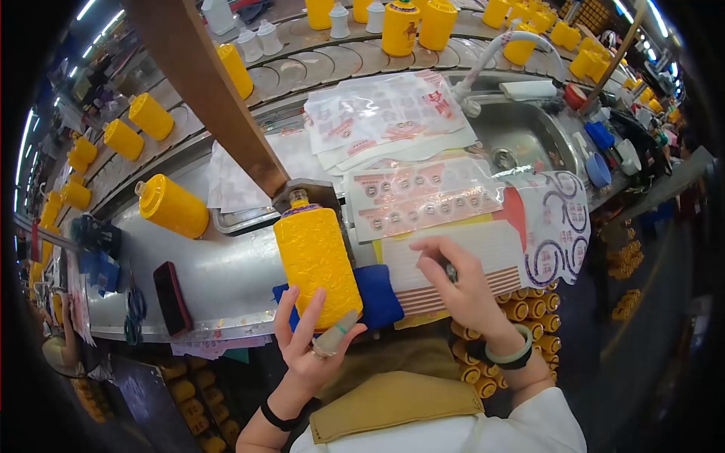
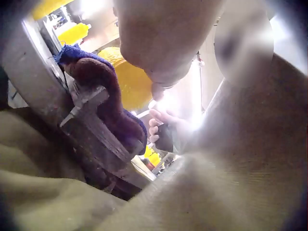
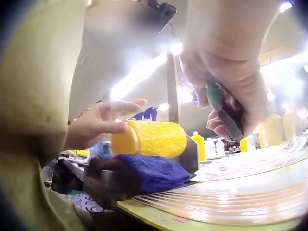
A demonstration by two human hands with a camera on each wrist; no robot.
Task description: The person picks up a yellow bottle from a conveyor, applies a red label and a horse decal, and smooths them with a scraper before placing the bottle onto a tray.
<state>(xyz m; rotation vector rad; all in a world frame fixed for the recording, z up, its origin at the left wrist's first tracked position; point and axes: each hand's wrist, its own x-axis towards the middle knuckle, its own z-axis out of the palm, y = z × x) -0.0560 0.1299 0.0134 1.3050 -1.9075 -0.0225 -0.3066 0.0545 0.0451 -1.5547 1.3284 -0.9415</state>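
A yellow bottle (image 1: 316,260) with a crinkled surface lies with its neck toward a holder at the foot of the wooden post (image 1: 219,98). Beneath its near end is a folded blue towel (image 1: 377,294). My left hand (image 1: 308,355) rests against the bottle's base, fingers extended and thumb on the base edge. Along that hand's fingers lies a flat grey piece (image 1: 336,336) with a green band. Held up right of the bottle, my right hand (image 1: 461,283) curls round a small dark tool (image 3: 230,115) with a green end; its working tip is hidden.
Decal sheets (image 1: 423,192) and a striped sheet (image 1: 453,260) cover the bench to the right, before a steel sink (image 1: 521,136). Another yellow bottle (image 1: 172,205) and a phone (image 1: 173,298) are on the left. Yellow bottles ride a curved conveyor (image 1: 302,68) behind.
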